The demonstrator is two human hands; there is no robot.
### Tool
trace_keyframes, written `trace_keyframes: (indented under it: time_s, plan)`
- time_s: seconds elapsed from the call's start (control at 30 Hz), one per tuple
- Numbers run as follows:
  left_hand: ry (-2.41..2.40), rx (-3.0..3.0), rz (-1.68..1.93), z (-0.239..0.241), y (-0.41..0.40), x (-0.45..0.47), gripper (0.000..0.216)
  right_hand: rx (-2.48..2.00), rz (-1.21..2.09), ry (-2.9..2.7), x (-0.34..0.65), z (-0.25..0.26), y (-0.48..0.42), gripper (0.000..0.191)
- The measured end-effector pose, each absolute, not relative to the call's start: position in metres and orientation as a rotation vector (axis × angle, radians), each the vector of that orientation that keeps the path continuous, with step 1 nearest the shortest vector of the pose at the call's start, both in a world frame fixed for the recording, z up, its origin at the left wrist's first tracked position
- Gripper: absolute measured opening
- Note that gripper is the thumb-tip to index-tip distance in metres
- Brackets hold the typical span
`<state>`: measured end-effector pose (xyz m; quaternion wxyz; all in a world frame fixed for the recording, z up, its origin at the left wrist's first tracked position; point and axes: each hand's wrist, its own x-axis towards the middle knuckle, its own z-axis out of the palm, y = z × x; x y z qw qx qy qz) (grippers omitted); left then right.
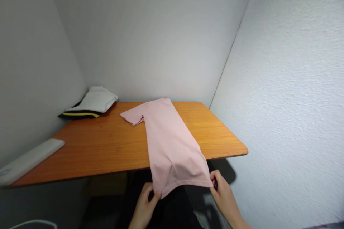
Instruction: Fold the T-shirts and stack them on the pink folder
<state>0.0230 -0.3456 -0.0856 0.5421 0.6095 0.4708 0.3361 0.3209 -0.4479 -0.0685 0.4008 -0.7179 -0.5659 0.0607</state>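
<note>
A pink T-shirt (pixel 169 139) lies folded lengthwise on the orange wooden table (pixel 107 143), one sleeve sticking out to the left at the far end. Its hem hangs over the table's near edge. My left hand (pixel 145 204) pinches the hem's left corner below the table edge. My right hand (pixel 224 195) pinches the hem's right corner. Both hands are closed on the cloth.
A stack of folded clothes (pixel 91 103), white on top of black with a yellow stripe, sits in the far left corner. A flat white oblong object (pixel 29 159) lies at the table's left edge. White walls close in on three sides.
</note>
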Motion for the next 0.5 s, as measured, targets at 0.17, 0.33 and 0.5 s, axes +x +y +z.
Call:
trace_keyframes:
  time_s: [0.17,0.33,0.5]
  plan:
    - [1.163,1.44,0.811,-0.082,-0.336,0.028,0.067,-1.678,-0.036,-1.57,0.314,-0.085,-0.437,0.04]
    - [0.919,1.307,0.774,-0.019,-0.342,0.027,0.057,-1.626,0.007,-1.628,0.314,-0.063,-0.432,0.023]
    - [0.827,1.36,0.804,0.005,-0.344,0.012,0.047,-1.568,0.086,-1.563,0.324,-0.046,-0.438,0.032]
